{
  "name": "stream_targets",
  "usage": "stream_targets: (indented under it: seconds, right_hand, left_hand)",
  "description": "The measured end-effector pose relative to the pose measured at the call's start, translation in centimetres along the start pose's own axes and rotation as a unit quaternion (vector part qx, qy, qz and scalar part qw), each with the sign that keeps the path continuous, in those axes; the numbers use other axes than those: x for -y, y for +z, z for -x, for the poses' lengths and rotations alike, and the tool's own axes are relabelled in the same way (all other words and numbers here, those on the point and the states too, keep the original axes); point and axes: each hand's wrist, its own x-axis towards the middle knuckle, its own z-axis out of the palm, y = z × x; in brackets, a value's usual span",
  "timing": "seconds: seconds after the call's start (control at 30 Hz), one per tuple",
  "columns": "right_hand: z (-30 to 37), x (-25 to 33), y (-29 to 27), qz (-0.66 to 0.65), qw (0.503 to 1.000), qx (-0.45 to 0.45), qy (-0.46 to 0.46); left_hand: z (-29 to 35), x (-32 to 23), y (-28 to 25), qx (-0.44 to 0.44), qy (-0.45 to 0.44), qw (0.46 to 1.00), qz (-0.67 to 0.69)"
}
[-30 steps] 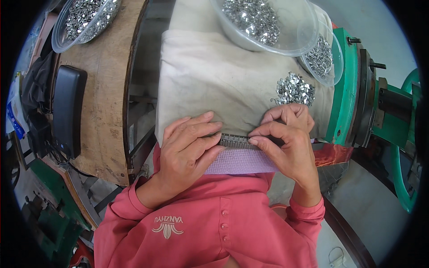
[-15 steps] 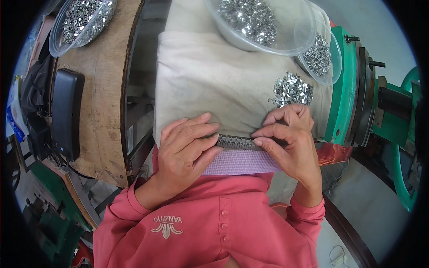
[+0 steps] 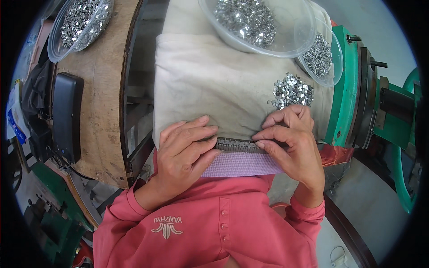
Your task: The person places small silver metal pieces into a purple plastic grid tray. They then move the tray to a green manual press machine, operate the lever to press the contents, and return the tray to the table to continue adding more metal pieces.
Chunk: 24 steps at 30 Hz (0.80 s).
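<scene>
A dark metal strip (image 3: 237, 144) with a row of narrow slots lies at the near edge of the pale cloth (image 3: 201, 76). My left hand (image 3: 181, 161) grips its left end, fingers along the far side and thumb on the near side. At the right end, my right hand (image 3: 292, 142) has thumb and index finger brought together at the strip; whatever they pinch is too small or hidden to name. A purple woven mat (image 3: 245, 163) shows just below the strip. Beyond my right hand is a pile of small shiny metal pieces (image 3: 292, 91).
Toward the back stand a large clear bowl (image 3: 286, 44) and a smaller clear tub (image 3: 335, 73), both holding metal bits. Green machinery (image 3: 342, 85) borders the right. On the wooden table (image 3: 100, 102) at left sit a black box (image 3: 68, 117) and another clear bowl (image 3: 54, 47).
The strip sits very slightly nearer and farther left in the picture, and a little more of its slotted face shows. Both hands keep nearly the same pose.
</scene>
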Motion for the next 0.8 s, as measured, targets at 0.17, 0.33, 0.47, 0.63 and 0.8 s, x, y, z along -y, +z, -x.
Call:
stream_targets:
  seconds: [0.17,0.33,0.47,0.63,0.8]
  right_hand:
    - [-0.1,-0.2,-0.3,0.003,1.000,0.005,-0.008]
    - [-0.6,0.3,0.3,-0.014,1.000,-0.025,-0.010]
    - [-1.4,1.1,1.6,-0.020,0.998,-0.036,-0.037]
    - [-2.2,2.4,2.6,0.001,0.998,-0.045,-0.044]
    - [-2.5,2.5,2.8,0.020,0.998,-0.045,-0.048]
  left_hand:
    - [-0.1,-0.1,0.0,0.002,-0.005,1.000,0.002]
    - [0.1,0.0,0.0,-0.002,-0.008,1.000,0.001]
    - [0.0,-0.1,0.0,-0.001,-0.007,1.000,-0.001]
    - [-0.1,-0.1,0.0,-0.010,-0.001,1.000,-0.008]
    - [0.0,-0.1,0.0,-0.005,-0.008,1.000,-0.002]
